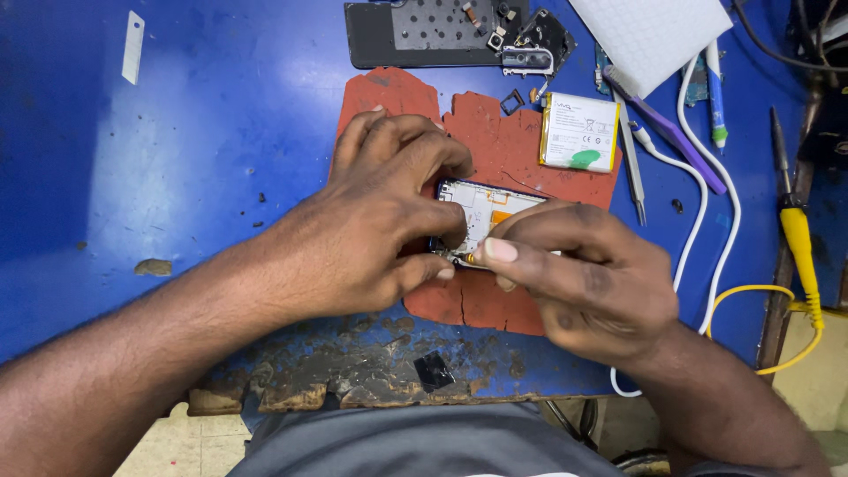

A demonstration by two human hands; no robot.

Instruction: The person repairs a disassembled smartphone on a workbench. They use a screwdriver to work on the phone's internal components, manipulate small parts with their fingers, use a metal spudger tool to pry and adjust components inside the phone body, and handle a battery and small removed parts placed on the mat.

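Fingers of the left hand (371,230) clamp the opened phone (481,216) at frame centre, steadying it; right hand (583,278) pinches a small tool, hidden.

Head view is bright and evenly lit from overhead, with a broad pale glare patch on the blue tabletop (177,168) at left and a smaller sheen on the white battery (579,132). Shadows are soft and short, pooling under the left hand (371,230) and right hand (583,274) on the red mat (495,150). Centre is sharp; forearms at the lower corners look stretched and slightly soft from wide-angle distortion, and the right edge falls dimmer.
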